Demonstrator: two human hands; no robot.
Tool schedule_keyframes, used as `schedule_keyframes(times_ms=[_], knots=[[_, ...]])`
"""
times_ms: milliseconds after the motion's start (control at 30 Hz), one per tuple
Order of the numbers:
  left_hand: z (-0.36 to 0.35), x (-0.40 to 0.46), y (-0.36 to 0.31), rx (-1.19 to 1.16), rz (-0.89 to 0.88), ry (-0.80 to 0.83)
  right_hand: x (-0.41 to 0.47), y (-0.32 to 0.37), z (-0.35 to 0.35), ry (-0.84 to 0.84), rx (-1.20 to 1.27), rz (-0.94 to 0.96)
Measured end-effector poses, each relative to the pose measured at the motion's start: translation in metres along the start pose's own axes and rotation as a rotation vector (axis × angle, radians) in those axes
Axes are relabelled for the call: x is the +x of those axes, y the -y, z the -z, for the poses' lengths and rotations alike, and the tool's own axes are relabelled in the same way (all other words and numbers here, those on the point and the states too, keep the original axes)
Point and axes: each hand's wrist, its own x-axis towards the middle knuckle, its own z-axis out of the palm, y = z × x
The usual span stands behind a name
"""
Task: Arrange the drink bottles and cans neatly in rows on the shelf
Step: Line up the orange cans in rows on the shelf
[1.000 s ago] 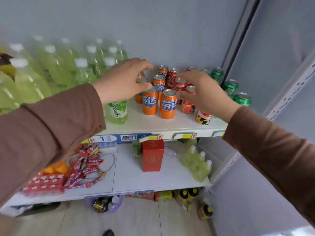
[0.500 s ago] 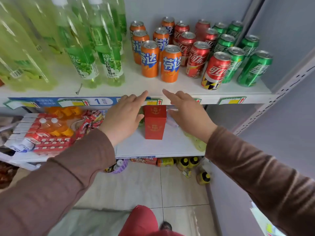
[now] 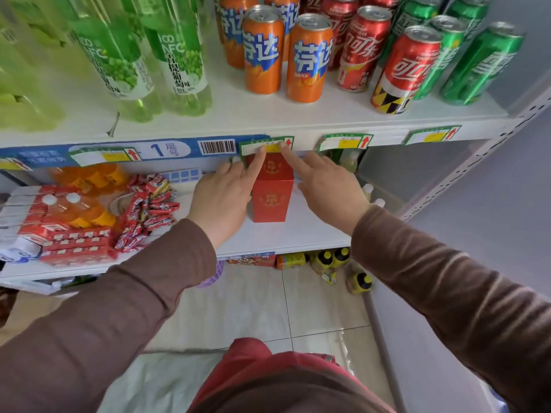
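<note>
Below, both hands [image 3: 269, 193] touch the white shelf [image 3: 298, 120] edge's price tag [image 3: 266, 144].

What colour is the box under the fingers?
Red, with a small gold emblem. The box shows best in the head view, standing on the lower shelf.

The white metal top shelf [image 3: 238, 114] is carrying pale green plastic bottles [image 3: 182, 55] at ten o'clock, orange cans [image 3: 262, 52] at twelve, red cans [image 3: 405, 64] at one and green cans [image 3: 480, 64] at two, all standing in rows. The white lower shelf [image 3: 298, 234] is holding an upright red cardboard box [image 3: 272, 192] at centre, with red snack packets [image 3: 146, 210] and orange bottles [image 3: 80, 210] lying at nine o'clock.
</note>
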Motion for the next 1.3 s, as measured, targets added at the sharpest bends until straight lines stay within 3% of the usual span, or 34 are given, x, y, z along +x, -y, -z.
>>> schedule_keyframes(times_ms=[367, 567, 767, 1067, 1300], knots=[[-0.004, 0.004, 0.016, 0.090, -0.030, -0.066, 0.001, -0.004, -0.006, -0.078, -0.130, 0.014], [0.007, 0.003, 0.010, 0.023, -0.017, -0.031, 0.001, -0.002, 0.001, -0.072, -0.106, 0.005], [0.032, 0.003, 0.007, -0.181, -0.007, -0.006, 0.001, -0.003, 0.028, -0.070, 0.145, -0.051], [0.095, 0.048, 0.024, -0.377, -0.051, -0.251, 0.016, -0.026, 0.077, -0.309, 0.555, -0.263], [0.126, 0.103, 0.030, -0.449, -0.038, -0.339, 0.060, -0.037, 0.083, -0.299, 0.764, -0.341]])
